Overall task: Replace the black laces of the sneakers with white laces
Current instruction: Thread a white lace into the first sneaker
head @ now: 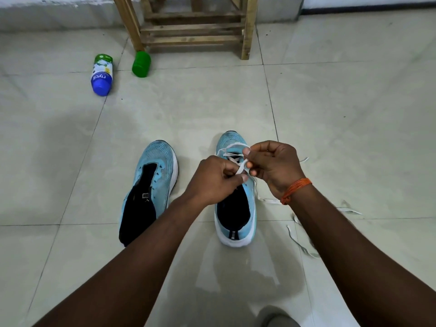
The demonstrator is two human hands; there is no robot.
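Observation:
Two light-blue sneakers stand on the tiled floor, toes pointing away from me. The left sneaker [151, 182] has no lace and its black tongue hangs open. The right sneaker [233, 208] carries a white lace [240, 169] through its front eyelets. Over its middle, my left hand [212, 180] pinches the white lace between thumb and fingers. My right hand [273, 166], with an orange thread band at the wrist, pinches the same lace just to the right. Loose white lace ends trail onto the floor right of the shoe. No black lace is in view.
A white and blue bottle [101, 75] lies on its side at the far left, and a green cap [141, 64] lies beside it. A wooden stool [195, 24] stands at the back. Another loose white lace [299, 244] lies on the floor at my right forearm.

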